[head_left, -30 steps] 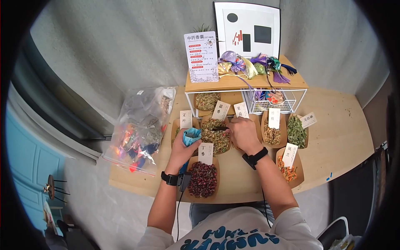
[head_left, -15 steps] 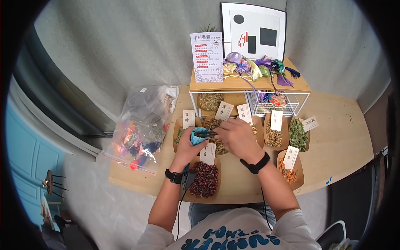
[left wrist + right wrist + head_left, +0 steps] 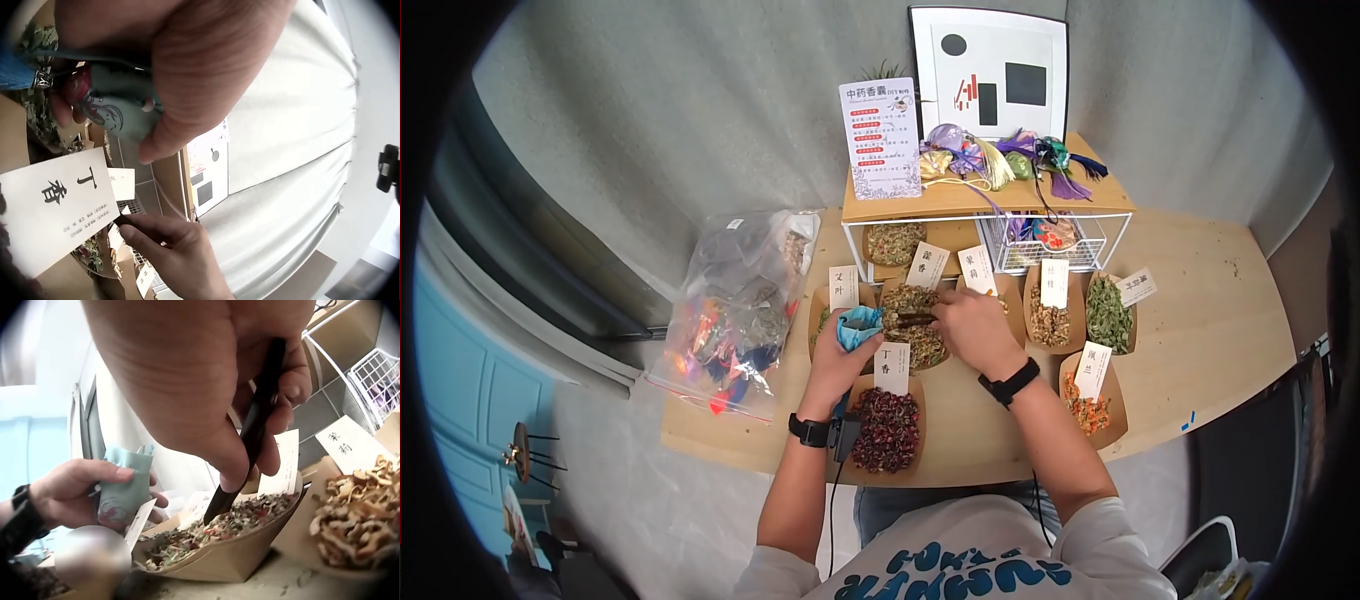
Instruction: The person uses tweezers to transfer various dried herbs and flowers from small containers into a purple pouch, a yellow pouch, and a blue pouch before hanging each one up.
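My left hand [image 3: 828, 368] grips a light blue fabric sachet [image 3: 858, 330] with its mouth open upward. A blue tassel [image 3: 15, 75] hangs from it in the left wrist view, beside a red bead. My right hand [image 3: 977, 332] pinches black tongs [image 3: 256, 425], thumb on one side and fingers on the other. Their tip reaches down into the mixed dried herbs [image 3: 187, 540] in a brown paper tray [image 3: 234, 562]. Just in front of the sachet stands a white name card [image 3: 59, 212], behind dark red dried buds [image 3: 887, 430].
Trays of dried jasmine-labelled slices [image 3: 353, 519], green leaves [image 3: 1110, 313] and orange petals [image 3: 1088, 412] surround my hands. Behind them a wooden shelf [image 3: 990, 205] bears tasselled sachets and a printed sign [image 3: 880, 140]. A clear plastic bag [image 3: 735, 310] lies at the left.
Half a second ago my right hand held the tongs at the sachet's mouth. Now it has moved right, back over the herb tray. My left hand still grips the sachet.
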Tool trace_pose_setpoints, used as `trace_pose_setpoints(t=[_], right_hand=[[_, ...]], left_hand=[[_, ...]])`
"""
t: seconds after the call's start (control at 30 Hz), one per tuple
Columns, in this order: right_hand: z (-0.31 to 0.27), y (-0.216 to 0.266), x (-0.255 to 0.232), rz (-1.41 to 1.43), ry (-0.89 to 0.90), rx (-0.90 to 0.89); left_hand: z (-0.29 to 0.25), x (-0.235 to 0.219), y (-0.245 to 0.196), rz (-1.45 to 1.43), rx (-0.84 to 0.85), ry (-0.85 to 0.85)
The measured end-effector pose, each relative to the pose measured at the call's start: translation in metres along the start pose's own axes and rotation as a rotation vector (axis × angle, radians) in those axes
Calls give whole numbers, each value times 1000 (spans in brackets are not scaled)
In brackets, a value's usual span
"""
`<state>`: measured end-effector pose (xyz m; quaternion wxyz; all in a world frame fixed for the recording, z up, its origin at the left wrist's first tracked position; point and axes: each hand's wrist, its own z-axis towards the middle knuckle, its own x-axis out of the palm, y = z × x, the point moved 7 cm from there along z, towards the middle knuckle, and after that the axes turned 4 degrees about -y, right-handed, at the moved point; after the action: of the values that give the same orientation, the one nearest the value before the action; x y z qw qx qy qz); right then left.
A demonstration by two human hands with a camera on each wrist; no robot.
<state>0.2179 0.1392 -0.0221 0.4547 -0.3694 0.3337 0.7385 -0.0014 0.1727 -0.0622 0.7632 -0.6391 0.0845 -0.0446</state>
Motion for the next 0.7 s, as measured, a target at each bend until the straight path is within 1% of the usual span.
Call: trace_pose_setpoints(t=[0.07, 0.13, 0.23, 0.27, 0.33, 0.4, 0.5, 0.57, 0.7], right_hand=[[-3, -5, -8, -22, 36, 9], [-5, -15, -35, 50, 37, 94], [-15, -18, -57, 96, 86, 106], [-19, -15, -66, 115, 64, 87], [-29, -14, -72, 136, 85, 62], [-35, -11, -70, 158, 103, 41], [-38, -10, -54, 96, 134, 45], [-36, -10, -45, -15, 86, 3], [-32, -8, -37, -16, 12, -16]], left_hand=[[-2, -5, -2, -11, -31, -9], [-3, -10, 0, -2, -66, -27], [-2, -10, 1, -4, -38, -21], [-1, -9, 0, -14, -40, -26], [0, -7, 2, -15, -37, -20], [0, -5, 3, -14, -33, -10], [0, -3, 2, -14, -38, -10], [-1, -3, 4, -23, -42, -3], [-4, -6, 1, -6, -38, -14]])
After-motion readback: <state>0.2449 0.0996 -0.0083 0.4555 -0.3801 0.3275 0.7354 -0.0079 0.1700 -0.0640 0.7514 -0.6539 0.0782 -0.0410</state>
